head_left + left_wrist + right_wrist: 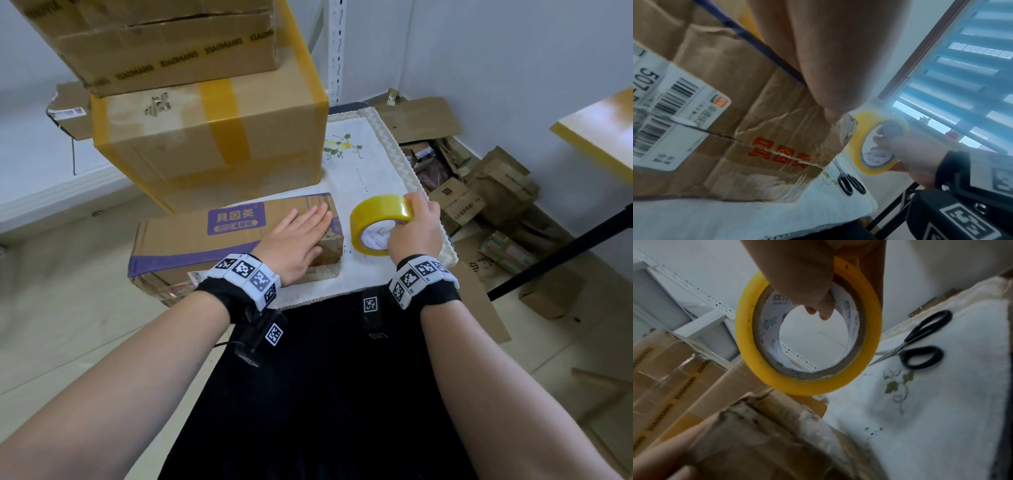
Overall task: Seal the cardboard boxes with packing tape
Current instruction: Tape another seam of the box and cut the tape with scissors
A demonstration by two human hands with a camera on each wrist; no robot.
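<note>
A small cardboard box (191, 246) with a purple label lies on the cloth-covered table. My left hand (306, 228) lies flat, fingers straight, on the top of its right end, where old clear tape looks torn; the palm (828, 65) fills the left wrist view above the box (756, 138). To the right of the box, my right hand (412, 219) grips a roll of yellow packing tape (380, 209), fingers hooked through its core (818, 305). The roll (797, 386) is held upright just off the box's corner (766, 426). I see no tape strip pulled out.
Black-handled scissors (920, 340) lie on the white embroidered cloth (370, 171) right of the roll. Two large taped boxes (212, 137) are stacked behind the small one. Flattened cardboard and small boxes (479, 202) litter the floor at right, beside a yellow-edged table (599, 126).
</note>
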